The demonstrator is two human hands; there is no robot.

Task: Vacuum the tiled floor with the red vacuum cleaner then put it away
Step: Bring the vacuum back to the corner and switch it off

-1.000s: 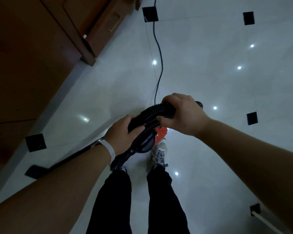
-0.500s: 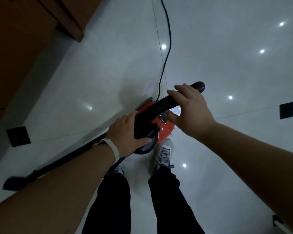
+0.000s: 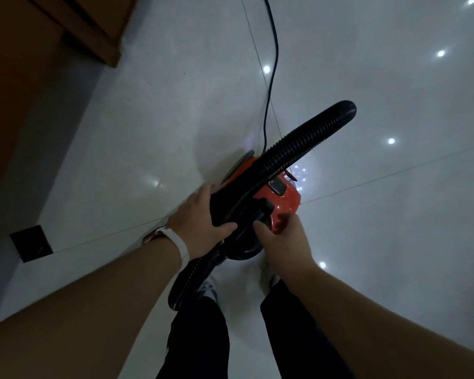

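Step, judged: put-away prep. L hand (image 3: 197,217) fingers clamped on hose (image 3: 307,143); R hand (image 3: 282,239) fingers pinch red vacuum cleaner (image 3: 286,201). Next: firm lift, mind cord (image 3: 271,77).

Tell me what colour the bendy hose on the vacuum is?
Black all over, with ribbed rings: the hose shows best in the head view.

Likely a home: a glossy white tiled floor (image 3: 148,132) with a black square inset (image 3: 30,243) carried white light reflections (image 3: 391,141); a brown wooden cabinet (image 3: 25,64) stood at 10 o'clock.
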